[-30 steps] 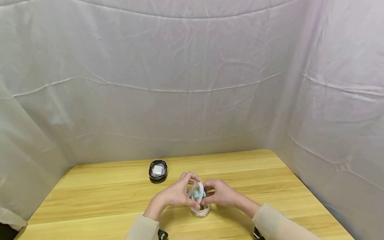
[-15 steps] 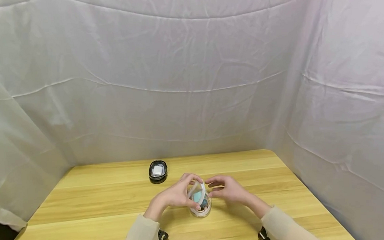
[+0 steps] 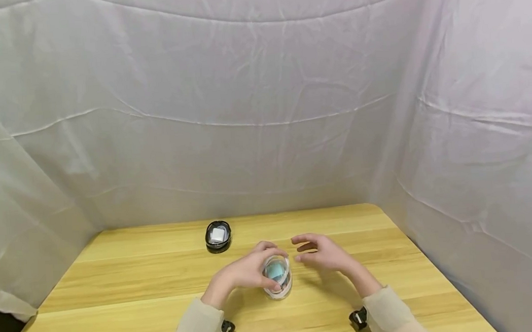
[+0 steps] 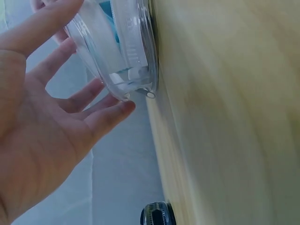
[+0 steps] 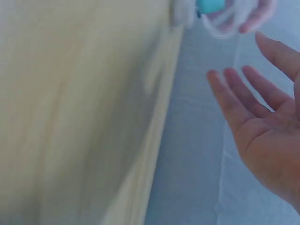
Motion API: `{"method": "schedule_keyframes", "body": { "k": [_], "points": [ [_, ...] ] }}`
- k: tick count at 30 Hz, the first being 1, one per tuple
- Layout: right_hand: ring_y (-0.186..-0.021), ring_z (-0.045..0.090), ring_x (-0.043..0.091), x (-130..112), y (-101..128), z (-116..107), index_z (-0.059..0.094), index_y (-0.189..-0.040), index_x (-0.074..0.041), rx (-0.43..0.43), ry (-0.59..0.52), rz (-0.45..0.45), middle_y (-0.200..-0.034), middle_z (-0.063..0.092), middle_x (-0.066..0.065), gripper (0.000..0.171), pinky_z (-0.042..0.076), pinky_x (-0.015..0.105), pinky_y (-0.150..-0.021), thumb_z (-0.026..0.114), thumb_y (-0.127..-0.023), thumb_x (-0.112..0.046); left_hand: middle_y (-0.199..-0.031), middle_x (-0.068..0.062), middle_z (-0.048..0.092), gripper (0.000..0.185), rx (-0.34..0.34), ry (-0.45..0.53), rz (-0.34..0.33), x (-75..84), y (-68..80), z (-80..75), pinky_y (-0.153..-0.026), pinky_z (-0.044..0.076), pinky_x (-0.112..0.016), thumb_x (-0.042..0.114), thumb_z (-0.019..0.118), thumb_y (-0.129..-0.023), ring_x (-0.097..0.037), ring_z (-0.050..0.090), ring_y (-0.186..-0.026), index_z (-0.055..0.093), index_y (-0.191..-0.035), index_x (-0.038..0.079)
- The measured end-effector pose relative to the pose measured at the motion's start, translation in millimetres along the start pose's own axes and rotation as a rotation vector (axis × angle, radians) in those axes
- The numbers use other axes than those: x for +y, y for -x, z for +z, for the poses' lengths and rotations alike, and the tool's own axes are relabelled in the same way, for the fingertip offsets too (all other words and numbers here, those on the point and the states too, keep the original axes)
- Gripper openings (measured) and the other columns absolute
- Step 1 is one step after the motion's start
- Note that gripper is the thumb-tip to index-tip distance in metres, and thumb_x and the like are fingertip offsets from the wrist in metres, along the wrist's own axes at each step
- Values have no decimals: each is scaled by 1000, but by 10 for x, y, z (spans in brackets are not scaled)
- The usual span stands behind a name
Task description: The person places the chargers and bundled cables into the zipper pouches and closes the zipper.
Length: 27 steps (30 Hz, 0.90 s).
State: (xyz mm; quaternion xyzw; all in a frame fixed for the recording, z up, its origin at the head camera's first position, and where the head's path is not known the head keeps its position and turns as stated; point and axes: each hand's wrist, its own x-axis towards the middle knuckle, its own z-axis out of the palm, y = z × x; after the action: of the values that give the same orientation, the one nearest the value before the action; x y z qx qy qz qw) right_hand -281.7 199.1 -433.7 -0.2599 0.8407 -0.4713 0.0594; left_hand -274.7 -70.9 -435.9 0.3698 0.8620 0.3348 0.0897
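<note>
A small round clear case (image 3: 280, 293) with a pale rim stands on the table, and a light blue item (image 3: 275, 271) shows through it. My left hand (image 3: 243, 274) holds the case's tilted lid (image 3: 287, 264) from the left, thumb at the near side and fingers at the far side. In the left wrist view the transparent case (image 4: 136, 47) has a small ring at its lower end, and the fingertips lie along its edge. My right hand (image 3: 325, 254) is just to the right of the case, apart from it, fingers loosely spread and holding nothing.
A black-rimmed oval case (image 3: 213, 248) with a white block (image 3: 218, 235) inside stands farther back on the wooden table (image 3: 117, 281), left of the hands; its dark side (image 4: 158, 214) shows in the left wrist view. Pale cloth (image 3: 247, 157) hangs behind and beside the table.
My right hand has let go of the light blue item in the case and drawn back to the right. My left hand has lowered the lid over it.
</note>
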Motion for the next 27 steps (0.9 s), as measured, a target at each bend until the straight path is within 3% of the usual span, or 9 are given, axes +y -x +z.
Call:
{"method": "schedule_keyframes", "body": {
  "k": [4, 14, 19, 27],
  "points": [
    [-126, 60, 47, -37, -17, 11, 57, -142, 3, -23, -23, 31, -144, 55, 31, 47, 61, 35, -90, 70, -99, -11, -159, -15, 39, 77, -17, -34, -7, 24, -6, 20, -106, 49, -47, 26, 91, -78, -31, 49, -134, 58, -147, 22],
    [-117, 67, 40, -18, -19, 128, 60, -137, 6, -98, 16, 42, -137, 62, 25, 43, 60, 45, -92, 70, -98, -8, -163, -15, 39, 83, -42, -121, -24, 40, 4, 59, -116, 42, -48, 25, 90, -80, -35, 42, -146, 52, -152, 7],
    [-104, 73, 31, -43, -28, 178, 68, -130, 1, -119, 63, 48, -128, 69, 22, 34, 62, 43, -85, 71, -98, -12, -159, -20, 39, 82, -32, -110, -44, 46, 42, 67, -111, 47, -48, 26, 91, -79, -35, 50, -137, 55, -151, 11],
    [-102, 71, 24, -59, -47, 219, 73, -122, -1, -127, 108, 48, -120, 74, 15, 29, 61, 36, -84, 71, -98, -16, -136, -3, 46, 79, -19, -106, -62, 29, 105, 40, -101, 46, -41, 29, 93, -76, -23, 40, -124, 60, -147, 16]
  ]
}}
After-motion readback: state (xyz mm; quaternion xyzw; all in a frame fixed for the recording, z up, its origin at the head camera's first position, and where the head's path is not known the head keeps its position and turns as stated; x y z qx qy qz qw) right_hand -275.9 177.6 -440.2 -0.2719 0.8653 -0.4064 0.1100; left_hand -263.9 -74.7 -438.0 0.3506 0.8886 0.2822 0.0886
